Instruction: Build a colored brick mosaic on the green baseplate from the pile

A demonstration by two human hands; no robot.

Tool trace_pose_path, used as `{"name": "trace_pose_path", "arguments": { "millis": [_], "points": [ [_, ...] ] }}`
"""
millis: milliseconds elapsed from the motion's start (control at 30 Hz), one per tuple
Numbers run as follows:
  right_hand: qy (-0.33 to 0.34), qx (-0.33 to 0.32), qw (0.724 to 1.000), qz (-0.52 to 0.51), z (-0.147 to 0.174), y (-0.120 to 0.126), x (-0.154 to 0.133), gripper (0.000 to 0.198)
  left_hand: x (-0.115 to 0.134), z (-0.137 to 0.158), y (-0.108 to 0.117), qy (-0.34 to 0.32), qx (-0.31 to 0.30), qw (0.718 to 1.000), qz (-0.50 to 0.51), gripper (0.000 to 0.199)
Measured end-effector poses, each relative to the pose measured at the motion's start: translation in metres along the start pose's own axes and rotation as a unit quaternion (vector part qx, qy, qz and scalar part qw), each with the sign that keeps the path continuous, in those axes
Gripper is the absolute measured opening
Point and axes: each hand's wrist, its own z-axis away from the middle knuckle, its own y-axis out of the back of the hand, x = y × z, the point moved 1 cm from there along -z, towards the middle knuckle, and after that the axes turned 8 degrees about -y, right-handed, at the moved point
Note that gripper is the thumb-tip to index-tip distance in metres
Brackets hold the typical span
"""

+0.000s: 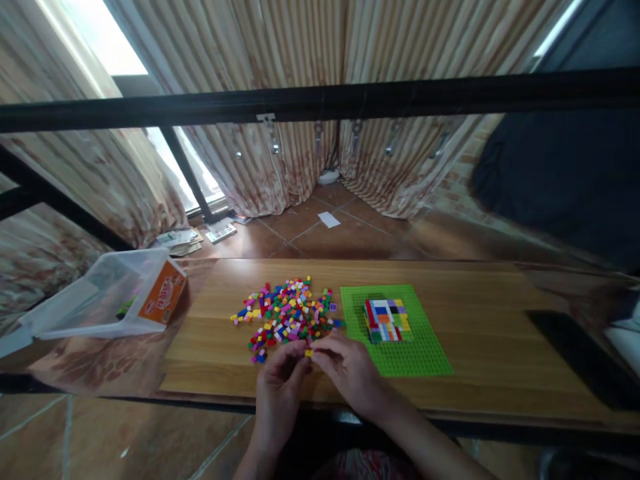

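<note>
Close together over the front of the wooden board, my left hand [281, 373] and my right hand [350, 370] pinch a small yellow toy brick [309, 353] between their fingertips. Part of the brick is hidden by the fingers. Just beyond them spreads a loose pile of small bricks [295, 307] in many colours. To the right of the pile lies a green studded baseplate [420, 347]. A low rectangular block of multicoloured bricks [387, 320] stands on it, towards the back.
A clear plastic bin [110, 267] with an orange label [164, 293] lies left of the wooden board [480, 333]. At the right end is a flat black object [575, 353]. A dark rail [320, 103] crosses in front of the curtains [295, 53].
</note>
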Motion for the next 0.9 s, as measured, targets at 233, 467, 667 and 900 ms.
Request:
{"name": "trace_pose_path", "arguments": {
  "millis": [233, 467, 667, 900],
  "points": [
    [-0.049, 0.08, 0.995, -0.025, 0.037, 0.06, 0.029, 0.014, -0.01, 0.013, -0.065, -0.055, -0.109, 0.99, -0.076, 0.021],
    [-0.101, 0.2, 0.974, 0.026, 0.033, 0.145, 0.096, 0.02, -0.006, 0.001, -0.108, -0.263, -0.201, 0.869, -0.368, 0.036],
    [-0.104, 0.12, 0.987, -0.002, 0.008, 0.152, 0.108, 0.015, -0.013, -0.01, -0.133, -0.324, -0.248, 0.772, -0.487, 0.042],
    [-0.114, 0.077, 0.99, -0.038, -0.006, 0.155, 0.112, 0.011, -0.02, -0.013, -0.154, -0.332, -0.278, 0.721, -0.541, 0.048]
  ]
}}
